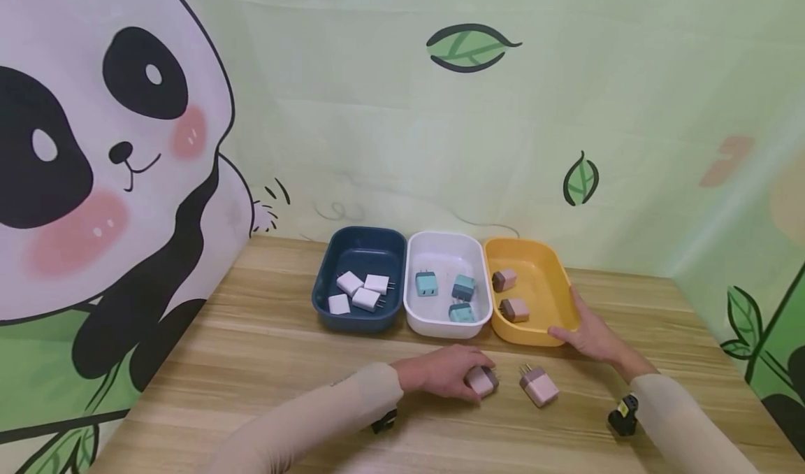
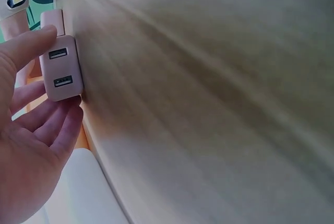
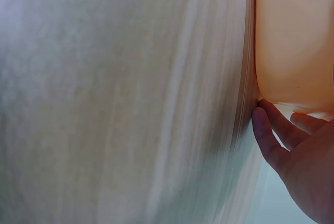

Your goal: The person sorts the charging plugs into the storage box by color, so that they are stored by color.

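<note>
On the wooden table, my left hand (image 1: 445, 372) grips a pink USB wall charger (image 2: 63, 75) between thumb and fingers; its two USB ports face the left wrist camera. Another pink charger (image 1: 539, 386) lies just right of it, prongs pointing back. My right hand (image 1: 592, 333) rests against the front right corner of the yellow tray (image 1: 544, 268), fairly straight fingers along its side and thumb at the front. Inside that tray are two pink-and-brown chargers (image 1: 514, 310). In the right wrist view, the fingertips (image 3: 266, 130) touch the tray's outer wall low down.
A white tray (image 1: 444, 247) holding three teal chargers (image 1: 426, 284) stands left of the yellow one. Beside it, a dark blue tray (image 1: 365, 239) holds several white chargers (image 1: 366, 299). Behind the row hangs a green cloth (image 1: 377, 110) with a printed panda.
</note>
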Demonstrator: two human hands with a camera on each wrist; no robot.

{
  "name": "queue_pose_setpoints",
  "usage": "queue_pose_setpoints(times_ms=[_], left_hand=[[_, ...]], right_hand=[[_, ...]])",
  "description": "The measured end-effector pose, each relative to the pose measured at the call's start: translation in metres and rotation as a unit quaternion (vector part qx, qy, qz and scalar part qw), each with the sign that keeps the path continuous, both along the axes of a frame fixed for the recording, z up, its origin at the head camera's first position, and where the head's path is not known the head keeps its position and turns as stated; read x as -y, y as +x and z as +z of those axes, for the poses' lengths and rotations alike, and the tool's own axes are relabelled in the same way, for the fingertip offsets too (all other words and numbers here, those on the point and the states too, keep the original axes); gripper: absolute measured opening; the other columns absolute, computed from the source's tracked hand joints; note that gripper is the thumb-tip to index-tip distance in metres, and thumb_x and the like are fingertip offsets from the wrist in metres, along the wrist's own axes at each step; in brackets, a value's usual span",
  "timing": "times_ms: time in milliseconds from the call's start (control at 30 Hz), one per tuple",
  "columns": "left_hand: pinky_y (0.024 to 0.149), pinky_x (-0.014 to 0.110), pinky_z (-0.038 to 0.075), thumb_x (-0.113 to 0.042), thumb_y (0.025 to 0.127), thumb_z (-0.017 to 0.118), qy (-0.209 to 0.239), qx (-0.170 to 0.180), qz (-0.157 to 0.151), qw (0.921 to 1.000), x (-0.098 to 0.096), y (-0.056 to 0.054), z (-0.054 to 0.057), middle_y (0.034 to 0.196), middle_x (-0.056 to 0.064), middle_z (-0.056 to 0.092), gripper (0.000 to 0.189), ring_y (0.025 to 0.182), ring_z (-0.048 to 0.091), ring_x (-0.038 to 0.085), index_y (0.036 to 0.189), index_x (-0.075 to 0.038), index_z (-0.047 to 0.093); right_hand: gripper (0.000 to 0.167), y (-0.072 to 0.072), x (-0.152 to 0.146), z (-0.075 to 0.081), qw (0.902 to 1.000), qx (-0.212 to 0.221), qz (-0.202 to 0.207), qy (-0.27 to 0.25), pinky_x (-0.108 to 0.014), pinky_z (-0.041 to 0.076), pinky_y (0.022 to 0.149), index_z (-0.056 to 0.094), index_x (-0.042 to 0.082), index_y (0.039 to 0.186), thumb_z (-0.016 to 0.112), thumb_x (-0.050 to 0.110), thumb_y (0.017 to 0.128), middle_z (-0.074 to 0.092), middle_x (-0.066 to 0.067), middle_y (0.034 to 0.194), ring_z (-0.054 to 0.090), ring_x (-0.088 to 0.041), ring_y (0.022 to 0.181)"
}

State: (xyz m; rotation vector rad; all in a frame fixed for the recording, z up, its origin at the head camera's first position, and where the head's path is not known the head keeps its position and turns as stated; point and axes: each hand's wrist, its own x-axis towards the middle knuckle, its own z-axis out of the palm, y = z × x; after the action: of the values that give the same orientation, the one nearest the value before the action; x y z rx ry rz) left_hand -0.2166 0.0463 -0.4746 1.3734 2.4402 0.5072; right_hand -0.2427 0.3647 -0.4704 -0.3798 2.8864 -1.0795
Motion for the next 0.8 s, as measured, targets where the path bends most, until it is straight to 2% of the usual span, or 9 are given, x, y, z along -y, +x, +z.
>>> queue_pose_setpoints(times_ms=[233, 467, 633, 800], left_hand=[[0.079, 0.013, 0.041, -0.029, 0.08, 0.077, -0.009, -0.003, -0.003, 0.9999, 0.0011, -0.002, 0.0043, 0.122, -0.004, 0.058, 0.063, 0.093, 0.051, 0.001, 0.134, -0.011, 0.052], [0.083, 0.015, 0.041, -0.026, 0.081, 0.076, -0.018, 0.001, -0.007, 0.9998, 0.0035, -0.0044, 0.0074, 0.126, -0.004, 0.057, 0.059, 0.096, 0.05, 0.002, 0.133, -0.013, 0.053], [0.082, 0.014, 0.041, -0.028, 0.08, 0.077, -0.009, 0.007, -0.01, 0.9999, 0.0026, -0.0045, 0.0052, 0.122, -0.006, 0.058, 0.059, 0.095, 0.05, 0.001, 0.133, -0.016, 0.053], [0.081, 0.014, 0.042, -0.028, 0.081, 0.075, -0.009, -0.002, -0.011, 0.9999, 0.0015, -0.0041, 0.0048, 0.12, -0.006, 0.059, 0.056, 0.093, 0.051, 0.001, 0.132, -0.018, 0.054]], right_hand=[[0.103, -0.0009, -0.0007, -0.0022, 1.0, -0.007, 0.002, 0.002, -0.061, 0.022, 0.103, -0.008, -0.012, 0.144, 0.069, 0.026, 0.087, 0.01, -0.04, 0.146, 0.035, -0.047, 0.123], [0.103, -0.0013, -0.0018, -0.0029, 1.0, 0.004, -0.003, -0.002, -0.062, 0.019, 0.104, -0.01, -0.011, 0.144, 0.068, 0.027, 0.088, 0.007, -0.04, 0.146, 0.028, -0.051, 0.128], [0.104, -0.0012, -0.002, -0.002, 1.0, 0.004, -0.003, -0.002, -0.063, 0.02, 0.104, -0.009, -0.011, 0.145, 0.068, 0.028, 0.087, 0.007, -0.04, 0.146, 0.028, -0.051, 0.128], [0.104, -0.0018, -0.0021, -0.0018, 1.0, 0.005, -0.002, -0.001, -0.062, 0.021, 0.103, -0.01, -0.009, 0.145, 0.068, 0.028, 0.087, 0.007, -0.039, 0.147, 0.031, -0.048, 0.126]])
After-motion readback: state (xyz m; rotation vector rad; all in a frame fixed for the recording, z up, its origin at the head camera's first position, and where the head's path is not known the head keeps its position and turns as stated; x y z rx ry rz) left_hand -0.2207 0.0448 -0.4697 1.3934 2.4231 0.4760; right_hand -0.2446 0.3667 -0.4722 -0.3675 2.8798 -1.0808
